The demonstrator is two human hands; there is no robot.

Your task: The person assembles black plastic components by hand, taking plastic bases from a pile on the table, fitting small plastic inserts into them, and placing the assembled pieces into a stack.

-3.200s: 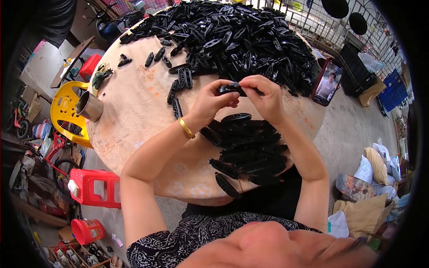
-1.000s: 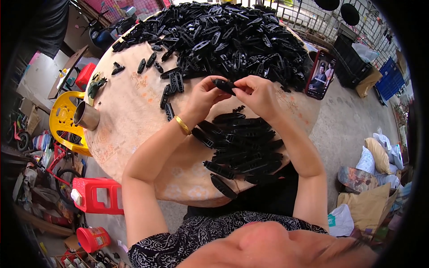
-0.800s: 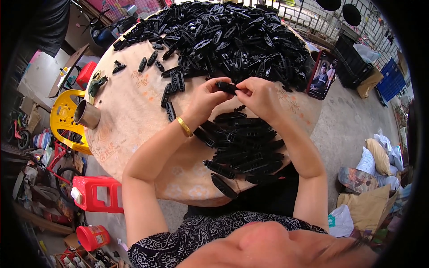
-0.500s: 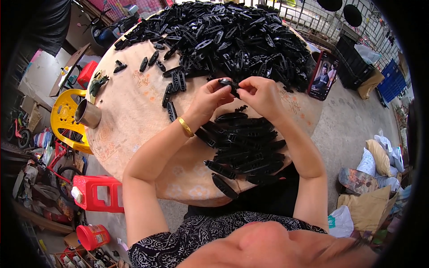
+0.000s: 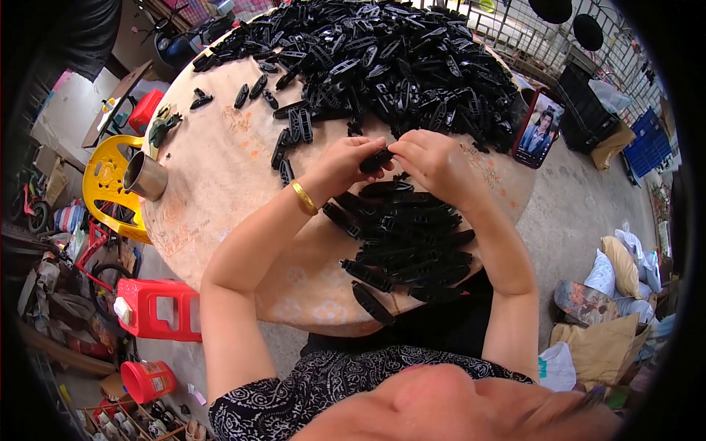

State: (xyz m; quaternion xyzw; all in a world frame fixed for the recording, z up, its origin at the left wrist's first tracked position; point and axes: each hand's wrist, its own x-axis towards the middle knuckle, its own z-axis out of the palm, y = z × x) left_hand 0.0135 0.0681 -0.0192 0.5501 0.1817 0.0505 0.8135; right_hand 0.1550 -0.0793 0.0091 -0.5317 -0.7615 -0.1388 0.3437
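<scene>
Over the middle of the round table [image 5: 198, 213], my left hand [image 5: 344, 166] grips a black elongated plastic part [image 5: 376, 159] between thumb and fingers. My right hand [image 5: 435, 163] is closed at the part's right end, fingertips pinched together against it; whether a smaller piece sits in them is hidden. Just beyond my hands rises a large heap of similar black plastic parts [image 5: 397, 66]. Nearer to me, below my hands, lies a smaller group of black parts [image 5: 408, 239], mostly side by side. A few loose parts [image 5: 300, 125] lie left of the heap.
A phone [image 5: 537, 129] stands at the table's right edge. At the left edge are a metal cup [image 5: 145, 176] and a dark green crumpled item [image 5: 163, 128]. Beside the table stand a yellow chair [image 5: 110, 187] and a red stool [image 5: 158, 310]. Bags [image 5: 618, 268] are piled at right.
The held black part has turned and tilted downward in my left hand. My right hand has shifted slightly and closed in on the part's end. The view has moved a little.
</scene>
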